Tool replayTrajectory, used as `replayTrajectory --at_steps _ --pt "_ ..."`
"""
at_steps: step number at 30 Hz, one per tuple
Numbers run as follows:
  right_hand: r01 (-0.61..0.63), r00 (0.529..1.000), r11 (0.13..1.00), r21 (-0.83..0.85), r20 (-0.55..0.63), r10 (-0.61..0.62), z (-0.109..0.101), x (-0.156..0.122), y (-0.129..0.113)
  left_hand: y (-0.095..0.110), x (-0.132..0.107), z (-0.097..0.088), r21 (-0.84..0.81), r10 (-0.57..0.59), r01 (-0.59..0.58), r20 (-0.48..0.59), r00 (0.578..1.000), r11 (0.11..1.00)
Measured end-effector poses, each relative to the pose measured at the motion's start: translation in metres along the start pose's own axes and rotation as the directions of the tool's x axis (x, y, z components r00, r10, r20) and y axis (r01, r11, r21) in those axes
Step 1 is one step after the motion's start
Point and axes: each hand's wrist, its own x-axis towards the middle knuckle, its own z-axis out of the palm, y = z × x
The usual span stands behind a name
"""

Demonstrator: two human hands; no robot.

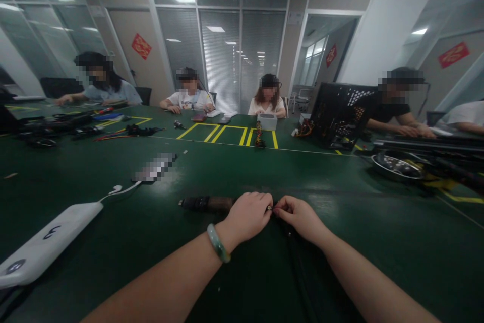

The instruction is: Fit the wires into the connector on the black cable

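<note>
1. My left hand (249,214) is curled into a loose fist near the near edge of the green table (227,172), about midway along it, with a green bangle (218,242) on the wrist.
2. My right hand (300,217) lies just beside it, and the fingertips of both hands come together.
3. Both hands pinch a small plug (269,207) with a pale tip, each from its own side; it sits right where the fingertips meet.
4. A dark cylinder (206,204) lies flat on the table and sticks out from under my left hand toward the left edge. I cannot tell whether my palm grips it or only covers its end.
5. A black cable (298,267) runs from under my right hand down to the near edge, between my forearms.
6. A white power bank (41,245) rests near the near left corner, and its white lead (121,189) trails toward the middle.
7. A black computer case (340,114) stands toward the far right, with a metal dish (397,167) by the right edge.
8. Other people sit along the far edge and the right edge, well apart from my hands.
</note>
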Motion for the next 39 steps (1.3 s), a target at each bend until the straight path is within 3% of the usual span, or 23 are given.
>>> replayTrajectory --at_steps 7,15,22,30,39 --pt "0.015 1.000 0.999 -0.029 -0.024 -0.015 0.001 0.001 0.002 -0.003 0.003 -0.007 0.039 0.043 -0.046 0.082 0.996 0.998" --pt "-0.017 1.000 0.999 -0.034 -0.024 0.016 0.002 -0.002 -0.004 -0.007 -0.002 -0.001 -0.004 0.080 -0.080 0.001 0.997 0.997" --pt "-0.011 0.999 1.000 -0.020 -0.035 0.010 0.004 -0.005 -0.006 -0.009 -0.002 -0.002 -0.056 0.084 -0.084 0.000 0.996 0.995" --pt "0.000 0.999 0.988 -0.153 -0.042 -0.006 0.003 -0.008 -0.006 -0.009 -0.002 -0.001 -0.073 0.082 -0.083 -0.011 0.997 0.994" --pt "-0.003 0.999 1.000 -0.025 -0.038 0.002 0.002 -0.009 -0.009 -0.012 -0.002 0.004 -0.034 0.108 -0.109 -0.028 0.994 0.993"
